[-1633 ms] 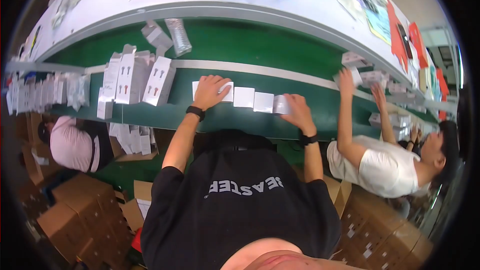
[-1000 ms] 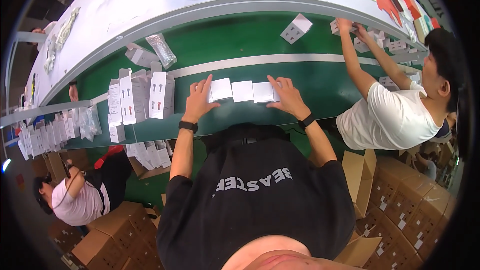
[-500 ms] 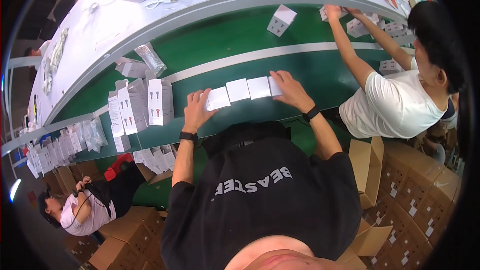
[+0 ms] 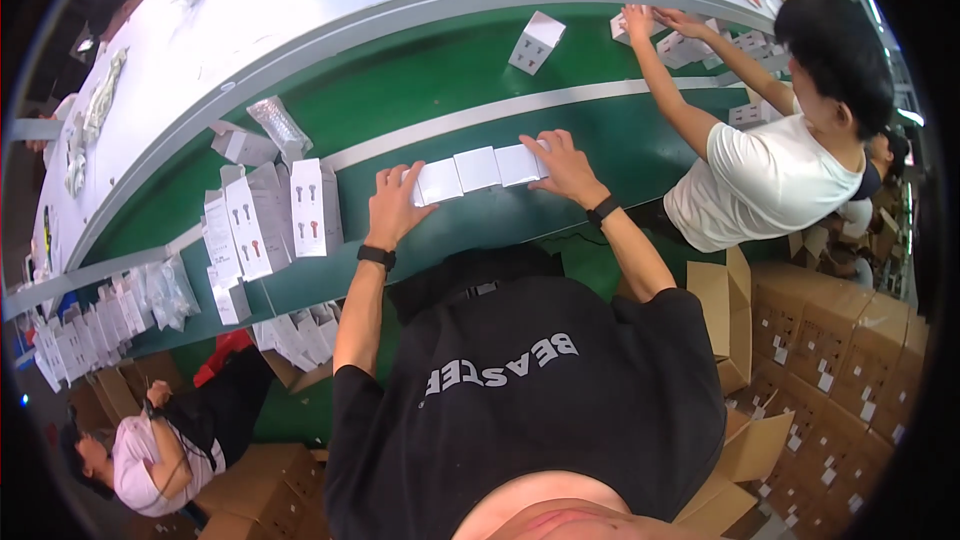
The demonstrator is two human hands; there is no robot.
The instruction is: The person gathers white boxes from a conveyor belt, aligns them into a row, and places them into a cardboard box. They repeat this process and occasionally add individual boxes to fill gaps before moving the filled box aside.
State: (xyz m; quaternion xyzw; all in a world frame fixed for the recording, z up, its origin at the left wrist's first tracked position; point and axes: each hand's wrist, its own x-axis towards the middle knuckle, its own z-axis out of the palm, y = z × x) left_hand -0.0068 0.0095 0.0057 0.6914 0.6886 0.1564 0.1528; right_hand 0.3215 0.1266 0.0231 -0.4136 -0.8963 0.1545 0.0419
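A short row of small white boxes [image 4: 477, 168] lies across the green work surface in front of me, plain white faces up and sides touching. My left hand [image 4: 398, 208] grips the row's left end, thumb along the near edge and fingers over the far side. At the opposite end my right hand [image 4: 566, 168] clasps the last box, its fingers curled over the top and partly covering it. The palms hide the outer ends of the row.
Left of the row stand open white earphone cartons [image 4: 262, 220] beside a bubble-wrap pouch [image 4: 280, 127]. A lone carton [image 4: 537, 42] sits farther back. A raised white shelf [image 4: 240, 30] spans the far side. At right, a co-worker in a white shirt [image 4: 775, 175] handles cartons.
My right hand has moved inward, covering more of the row's right end, where a fourth box showed before. My left hand still holds its end. The whole view has shifted slightly.
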